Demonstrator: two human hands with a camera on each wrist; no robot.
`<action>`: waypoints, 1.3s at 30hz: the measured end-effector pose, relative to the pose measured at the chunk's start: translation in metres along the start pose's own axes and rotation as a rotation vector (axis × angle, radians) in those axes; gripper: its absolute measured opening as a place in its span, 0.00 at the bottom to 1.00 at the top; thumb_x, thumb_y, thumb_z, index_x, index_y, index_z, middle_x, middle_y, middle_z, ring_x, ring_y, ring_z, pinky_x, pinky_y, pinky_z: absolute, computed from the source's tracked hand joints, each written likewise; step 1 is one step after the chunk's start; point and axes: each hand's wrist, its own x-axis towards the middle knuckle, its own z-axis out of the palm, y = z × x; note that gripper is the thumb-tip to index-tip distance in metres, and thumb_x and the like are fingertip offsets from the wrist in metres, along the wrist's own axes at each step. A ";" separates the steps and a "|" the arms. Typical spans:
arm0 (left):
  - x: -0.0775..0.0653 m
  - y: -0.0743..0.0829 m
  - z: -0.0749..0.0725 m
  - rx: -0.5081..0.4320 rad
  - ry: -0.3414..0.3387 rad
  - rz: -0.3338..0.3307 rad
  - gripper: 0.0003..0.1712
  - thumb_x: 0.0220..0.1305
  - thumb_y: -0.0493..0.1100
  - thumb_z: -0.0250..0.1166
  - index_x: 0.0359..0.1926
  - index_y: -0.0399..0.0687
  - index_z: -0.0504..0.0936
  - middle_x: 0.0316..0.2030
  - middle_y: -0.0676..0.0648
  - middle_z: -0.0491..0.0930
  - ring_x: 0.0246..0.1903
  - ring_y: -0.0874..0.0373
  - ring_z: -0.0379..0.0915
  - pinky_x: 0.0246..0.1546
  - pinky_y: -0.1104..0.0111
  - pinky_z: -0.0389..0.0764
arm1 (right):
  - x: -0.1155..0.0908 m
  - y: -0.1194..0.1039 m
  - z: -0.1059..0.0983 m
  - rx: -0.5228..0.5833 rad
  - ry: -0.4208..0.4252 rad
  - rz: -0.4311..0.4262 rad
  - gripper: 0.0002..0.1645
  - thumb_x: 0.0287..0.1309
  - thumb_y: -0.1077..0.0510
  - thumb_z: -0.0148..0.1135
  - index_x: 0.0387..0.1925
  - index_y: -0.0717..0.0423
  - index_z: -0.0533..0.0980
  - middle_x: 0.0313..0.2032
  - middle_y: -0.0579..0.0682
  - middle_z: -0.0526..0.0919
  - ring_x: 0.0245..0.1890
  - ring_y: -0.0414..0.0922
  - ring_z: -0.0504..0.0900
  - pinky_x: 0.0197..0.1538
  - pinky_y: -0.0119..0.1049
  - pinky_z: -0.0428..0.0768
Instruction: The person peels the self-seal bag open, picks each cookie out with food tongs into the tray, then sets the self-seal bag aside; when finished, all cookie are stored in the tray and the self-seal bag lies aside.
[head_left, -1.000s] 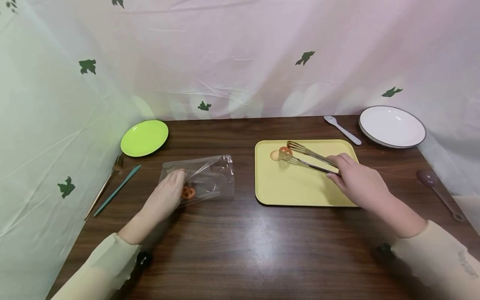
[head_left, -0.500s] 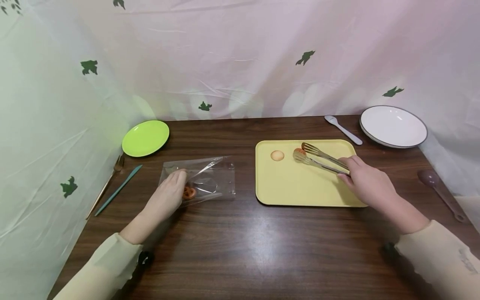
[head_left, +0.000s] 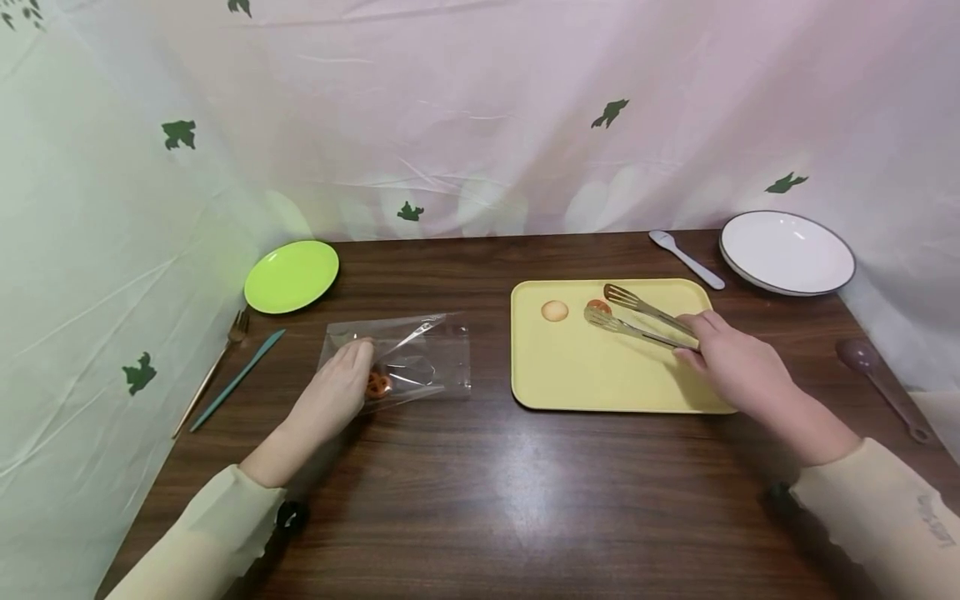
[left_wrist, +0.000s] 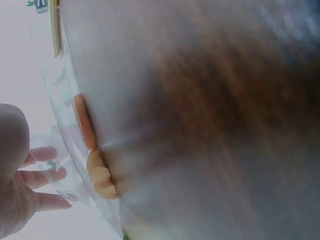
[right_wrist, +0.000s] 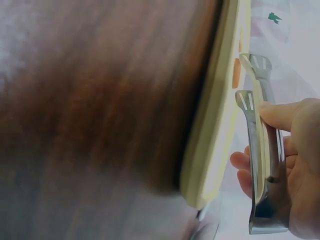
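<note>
My left hand (head_left: 341, 379) grips the left end of a clear plastic bag (head_left: 442, 358) lying on the table. Inside the bag are an orange-brown piece with holes (head_left: 378, 384) and, in the left wrist view, a tan lumpy piece (left_wrist: 101, 175). With my right hand (head_left: 738, 358) I hold metal slotted tongs (head_left: 652, 317) over the yellow tray (head_left: 600, 387). The tongs' ends stand apart at a second orange-brown round piece (head_left: 599, 306), partly covered by them. A pale round biscuit (head_left: 555, 311) lies to its left on the tray.
A green plate (head_left: 291, 277), a copper-coloured fork (head_left: 217, 367) and a teal knife (head_left: 238, 379) lie at left. Right of the tray are a grey-white spoon (head_left: 686, 260), a white dish (head_left: 786, 250) and a brown spoon (head_left: 881, 387). A fabric wall (head_left: 480, 125) closes the back.
The tongs and the orange-brown piece have moved right, away from the pale biscuit; over the last half second they barely shift. My left hand and the bag stay nearly still.
</note>
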 end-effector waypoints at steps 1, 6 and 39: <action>0.000 0.000 0.000 -0.001 0.002 0.001 0.09 0.60 0.25 0.49 0.43 0.33 0.65 0.36 0.35 0.73 0.41 0.41 0.74 0.41 0.53 0.77 | 0.000 0.000 -0.001 0.003 0.001 0.005 0.28 0.60 0.52 0.61 0.58 0.58 0.67 0.48 0.57 0.73 0.27 0.53 0.79 0.19 0.51 0.71; 0.000 -0.001 0.001 -0.009 -0.003 -0.003 0.11 0.59 0.24 0.50 0.43 0.33 0.65 0.35 0.36 0.73 0.40 0.42 0.74 0.41 0.53 0.77 | 0.004 -0.009 -0.010 0.024 0.004 0.005 0.28 0.61 0.51 0.60 0.59 0.57 0.67 0.49 0.56 0.74 0.28 0.51 0.78 0.21 0.51 0.72; -0.001 -0.003 0.002 -0.036 -0.018 0.002 0.09 0.61 0.25 0.44 0.42 0.33 0.65 0.45 0.32 0.73 0.47 0.39 0.73 0.48 0.52 0.76 | 0.064 -0.165 0.022 0.021 -0.033 -0.438 0.26 0.58 0.48 0.63 0.57 0.50 0.72 0.44 0.43 0.76 0.26 0.40 0.80 0.21 0.38 0.74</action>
